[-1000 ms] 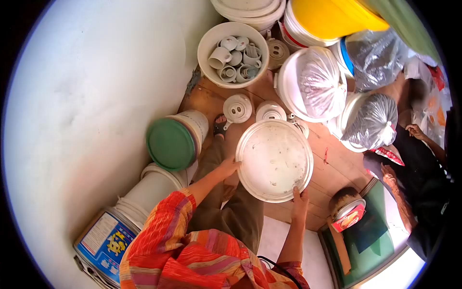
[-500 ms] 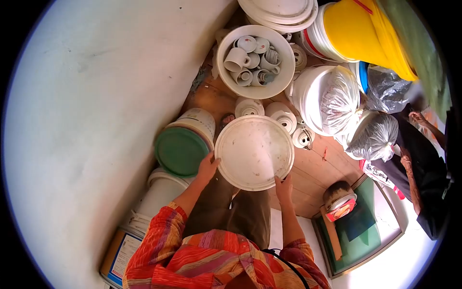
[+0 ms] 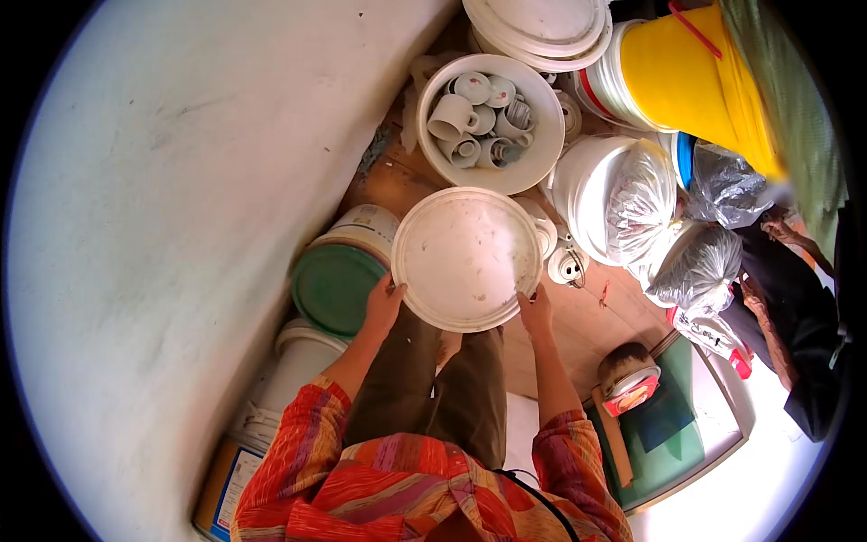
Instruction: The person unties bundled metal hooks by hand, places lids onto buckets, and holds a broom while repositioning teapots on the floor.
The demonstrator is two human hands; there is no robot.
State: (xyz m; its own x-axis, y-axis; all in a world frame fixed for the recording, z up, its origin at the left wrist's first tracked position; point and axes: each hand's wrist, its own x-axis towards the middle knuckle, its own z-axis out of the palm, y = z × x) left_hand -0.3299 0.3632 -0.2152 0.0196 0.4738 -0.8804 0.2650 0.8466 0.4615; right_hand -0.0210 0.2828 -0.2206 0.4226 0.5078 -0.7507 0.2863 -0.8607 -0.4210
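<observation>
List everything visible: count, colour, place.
Lid: 1, white, centre
Open bucket: 1, white, beyond lid
Cups: several, white, inside bucket
Green-lidded bucket: 1, white, left
Other buckets: several, white, around
Plastic bags: several, translucent, right
Unclear item: 1, yellow, upper right
Vessels: several, white, lid's right
Framed panel: 1, green, lower right
Tin: 1, brown, lower right
Wall: 1, white, left
Other person: 1, dark-clothed, right
Left hand: 1, bare, on lid
Right hand: 1, bare, on lid

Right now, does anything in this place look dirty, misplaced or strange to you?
Two things, mildly. The white lid, held by the left hand and right hand, has small dark marks on its face, so it looks soiled. A small red scrap lies loose on the wooden floor, perhaps litter. I see no spill.
</observation>
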